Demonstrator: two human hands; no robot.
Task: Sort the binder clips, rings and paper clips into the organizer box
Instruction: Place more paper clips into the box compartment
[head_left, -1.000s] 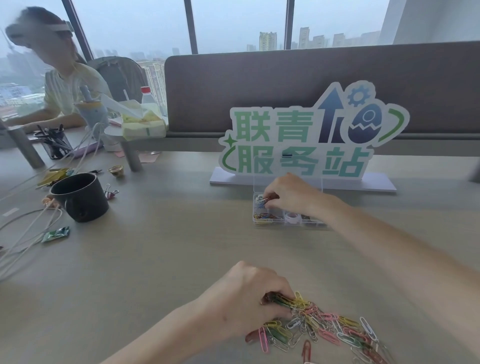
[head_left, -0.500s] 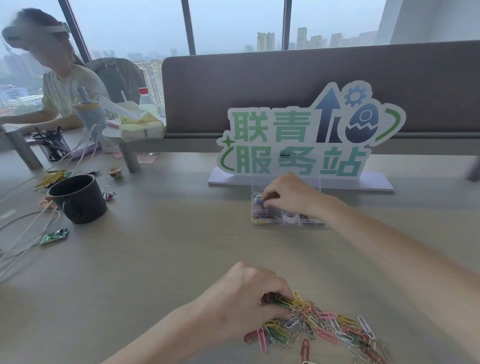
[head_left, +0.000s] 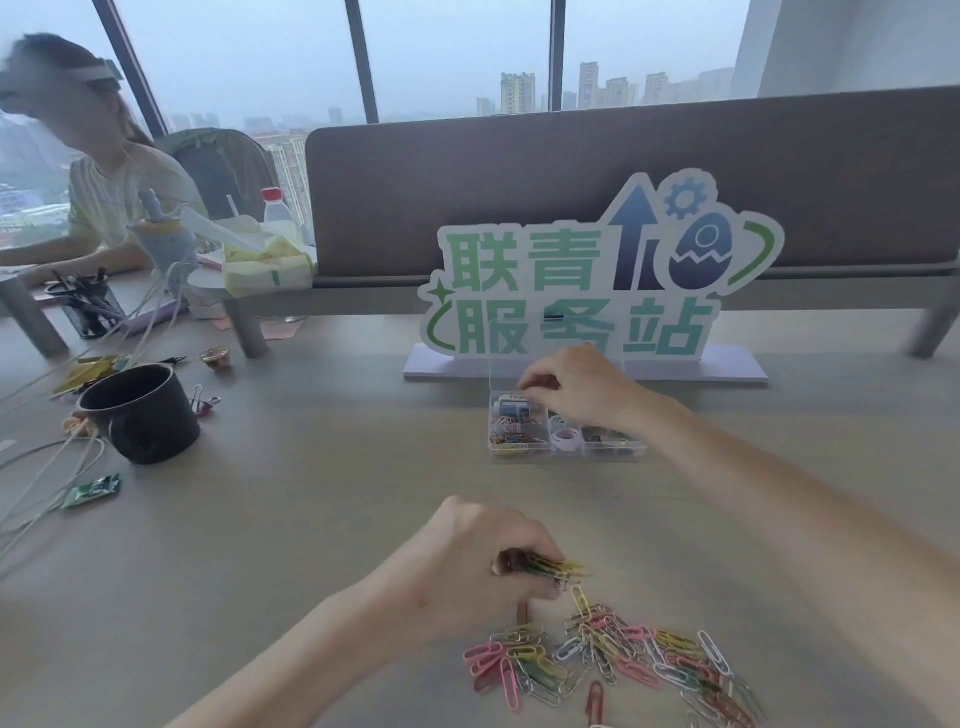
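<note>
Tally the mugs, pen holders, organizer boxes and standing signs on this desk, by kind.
Black mug: 1
Mesh pen holder: 1
Organizer box: 1
Standing sign: 1
Total: 4

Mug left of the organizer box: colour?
Black mug, matte; the head view is the only one.

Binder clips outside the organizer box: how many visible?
1: a binder clip on the table right of the black mug. More may be hidden among the cables and clutter at left, or behind the mug.
</note>
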